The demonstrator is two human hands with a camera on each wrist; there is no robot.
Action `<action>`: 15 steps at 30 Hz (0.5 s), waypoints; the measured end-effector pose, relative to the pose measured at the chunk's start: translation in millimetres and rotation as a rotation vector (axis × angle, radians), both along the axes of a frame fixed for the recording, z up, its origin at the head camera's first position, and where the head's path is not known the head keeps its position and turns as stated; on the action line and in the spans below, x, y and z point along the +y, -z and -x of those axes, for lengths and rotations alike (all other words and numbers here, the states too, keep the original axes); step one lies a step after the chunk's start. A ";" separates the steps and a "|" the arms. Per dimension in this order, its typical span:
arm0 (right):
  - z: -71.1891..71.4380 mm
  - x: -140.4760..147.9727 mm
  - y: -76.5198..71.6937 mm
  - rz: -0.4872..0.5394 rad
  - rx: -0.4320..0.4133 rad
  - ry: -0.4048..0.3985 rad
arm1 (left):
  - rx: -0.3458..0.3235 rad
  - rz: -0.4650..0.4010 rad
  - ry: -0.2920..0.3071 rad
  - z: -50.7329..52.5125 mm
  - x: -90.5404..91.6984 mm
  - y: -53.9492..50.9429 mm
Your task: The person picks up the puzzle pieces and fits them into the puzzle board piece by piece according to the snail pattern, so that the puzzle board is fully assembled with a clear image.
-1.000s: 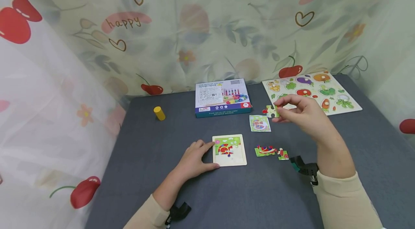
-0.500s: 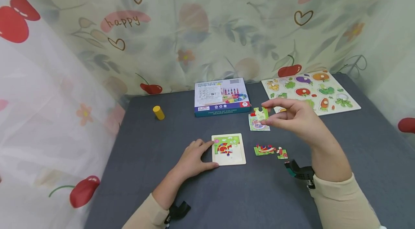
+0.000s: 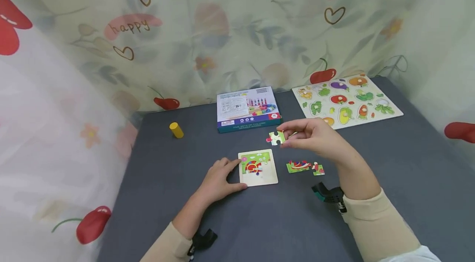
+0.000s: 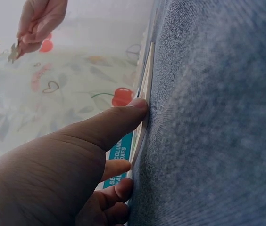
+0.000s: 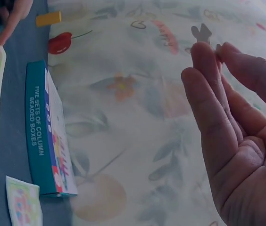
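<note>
Puzzle piece (image 3: 276, 138) has moved nearer the tray (image 3: 268, 176) (partly filled with pieces (image 3: 254, 167)).

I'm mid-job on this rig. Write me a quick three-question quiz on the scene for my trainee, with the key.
1. Which of the person's hands pinches a puzzle piece above the table?
2. True or false: the yellow block is to the person's right of the box.
3. What does the left hand touch?
A) the vegetable board
B) the puzzle tray
C) the box

Key:
1. The right hand.
2. False; it is to the left.
3. B.
</note>
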State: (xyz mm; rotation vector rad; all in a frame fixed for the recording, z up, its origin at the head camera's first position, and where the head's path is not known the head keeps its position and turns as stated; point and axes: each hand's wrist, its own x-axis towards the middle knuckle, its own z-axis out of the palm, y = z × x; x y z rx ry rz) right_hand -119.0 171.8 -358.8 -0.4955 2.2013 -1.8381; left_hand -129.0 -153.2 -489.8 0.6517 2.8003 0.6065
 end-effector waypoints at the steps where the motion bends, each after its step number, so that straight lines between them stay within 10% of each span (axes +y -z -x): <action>1: -2.5 -1.6 0.4 0.010 -0.021 0.003 | 0.000 -0.001 -0.005 -1.2 -1.0 -0.5; 9: -31.9 -9.8 0.6 0.048 -0.109 0.114 | 0.022 0.003 -0.003 -3.6 -5.8 -4.0; 15: -22.0 -9.1 16.5 -0.097 -0.086 0.150 | 0.022 0.016 0.018 -1.8 -1.3 -2.9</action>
